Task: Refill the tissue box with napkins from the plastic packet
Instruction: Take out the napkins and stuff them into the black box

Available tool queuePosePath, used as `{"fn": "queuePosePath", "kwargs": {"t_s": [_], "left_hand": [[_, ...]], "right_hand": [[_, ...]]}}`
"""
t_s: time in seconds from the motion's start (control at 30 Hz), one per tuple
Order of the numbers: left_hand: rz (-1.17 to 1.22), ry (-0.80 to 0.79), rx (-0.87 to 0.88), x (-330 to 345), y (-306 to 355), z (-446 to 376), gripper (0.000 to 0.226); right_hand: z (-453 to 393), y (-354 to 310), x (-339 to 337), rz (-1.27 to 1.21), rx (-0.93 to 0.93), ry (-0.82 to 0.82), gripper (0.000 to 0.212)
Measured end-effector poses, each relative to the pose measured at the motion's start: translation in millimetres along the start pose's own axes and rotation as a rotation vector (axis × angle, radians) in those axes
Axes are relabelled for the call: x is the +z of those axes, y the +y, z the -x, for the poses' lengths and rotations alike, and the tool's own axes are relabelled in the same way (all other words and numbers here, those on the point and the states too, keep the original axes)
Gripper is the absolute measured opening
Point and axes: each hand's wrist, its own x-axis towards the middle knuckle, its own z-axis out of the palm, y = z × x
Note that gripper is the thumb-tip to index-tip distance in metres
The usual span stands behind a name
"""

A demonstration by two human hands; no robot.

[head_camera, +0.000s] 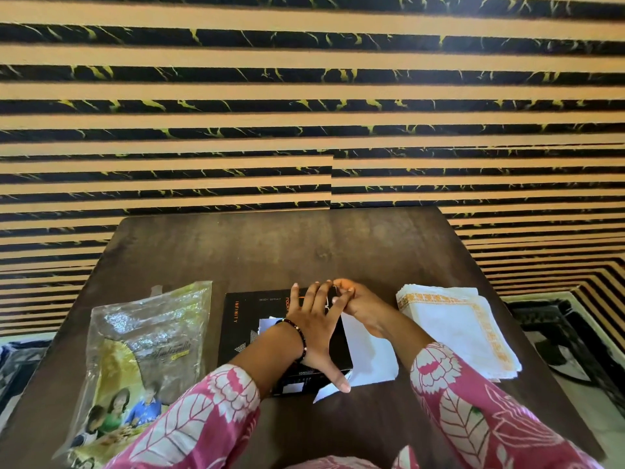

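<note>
A flat black tissue box point(247, 330) lies in the middle of the dark wooden table point(270, 252). My left hand point(314, 330) rests spread flat on its top, thumb at the near right corner. My right hand point(358, 306) pinches the far right corner of the box with its fingertips. A white flap or napkin point(368, 357) sticks out from the box's right side under my right wrist. A stack of white napkins with orange borders point(456, 326) sits to the right. The clear plastic packet point(142, 350) lies flat on the left.
A wall of tan and black marbled stripes point(304, 113) rises right behind the table's far edge. Patterned floor point(575, 333) shows past the table's right edge. My pink floral sleeves cover the near part of the table.
</note>
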Motion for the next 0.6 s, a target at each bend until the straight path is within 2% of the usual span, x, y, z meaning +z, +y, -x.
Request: {"fn": "queuePosePath", "kwargs": {"t_s": [0.13,0.2,0.27,0.37,0.47,0.53,0.6], "left_hand": [[-0.037,-0.062,-0.018,-3.1,2.9,0.5,0.138],[-0.061,-0.073,-0.02,-3.6,3.8,-1.2,0.136],[-0.054,-0.06,-0.013,-2.2,2.7,-1.6,0.134],[-0.009,0.006,0.022,1.4,0.5,2.0,0.126],[0.027,0.05,0.054,4.5,-0.2,4.4,0.121],[0.023,0.064,0.062,4.9,-0.1,4.8,0.119],[0.003,0.068,0.072,4.0,-2.0,5.3,0.118]], "right_hand": [[6.6,7.9,-1.3,-0.125,0.06,0.022,0.052],[13.5,17.5,-1.3,-0.082,0.055,0.055,0.055],[24.2,26.1,-5.2,0.08,-0.001,0.153,0.046],[47.7,40.0,-28.2,0.254,-0.106,0.425,0.039],[67.6,68.0,-65.9,0.402,0.012,0.794,0.043],[75.6,93.0,-81.6,0.641,0.191,0.816,0.054],[79.4,120.1,-81.1,0.931,0.238,0.708,0.062]]}}
